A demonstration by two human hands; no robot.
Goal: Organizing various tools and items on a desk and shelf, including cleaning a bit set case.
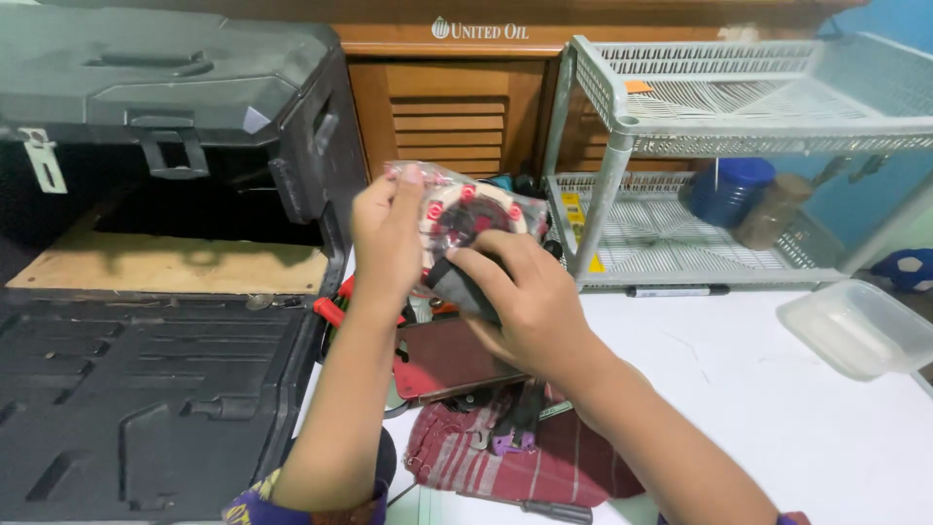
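1. Together, both hands grip a clear packet of red-and-white round parts above the surface.
2. Left hand pinches its edge.
3. Right hand clasps its lower side, beside an open black case.

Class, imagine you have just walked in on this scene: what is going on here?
A person is holding a clear plastic packet with a round red-and-white part inside, above a cluttered white table. The left hand grips the packet's left edge, while the right hand holds a small dark item against its lower side. Below lie a striped cloth with tools and a dark red flat case. An open black toolbox stands to the left, and a wire rack stands behind.
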